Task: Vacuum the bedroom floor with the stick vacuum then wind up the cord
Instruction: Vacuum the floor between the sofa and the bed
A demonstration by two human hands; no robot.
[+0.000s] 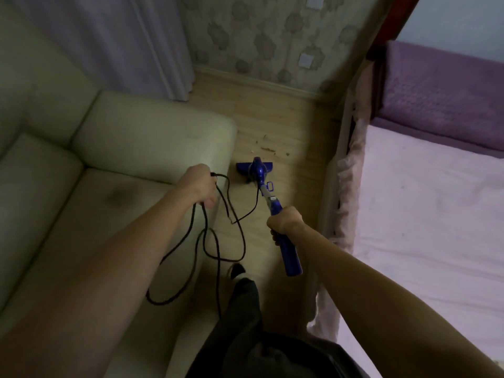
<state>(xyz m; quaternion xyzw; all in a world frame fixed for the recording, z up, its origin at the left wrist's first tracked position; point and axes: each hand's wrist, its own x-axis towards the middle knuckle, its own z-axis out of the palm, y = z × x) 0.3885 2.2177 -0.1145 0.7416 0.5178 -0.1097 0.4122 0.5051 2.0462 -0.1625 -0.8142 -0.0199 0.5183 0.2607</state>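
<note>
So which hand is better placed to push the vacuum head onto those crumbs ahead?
Right. The right hand grips the blue stick vacuum, whose head sits just short of the brown crumbs on the wooden floor. The left hand only holds black cord loops aside.

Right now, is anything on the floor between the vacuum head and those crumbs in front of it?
Nothing visible. The vacuum head sits on bare wooden floor, with the crumbs just ahead toward the wall. The cord trails behind the head, held up by the left hand, while the right hand grips the handle.
</note>
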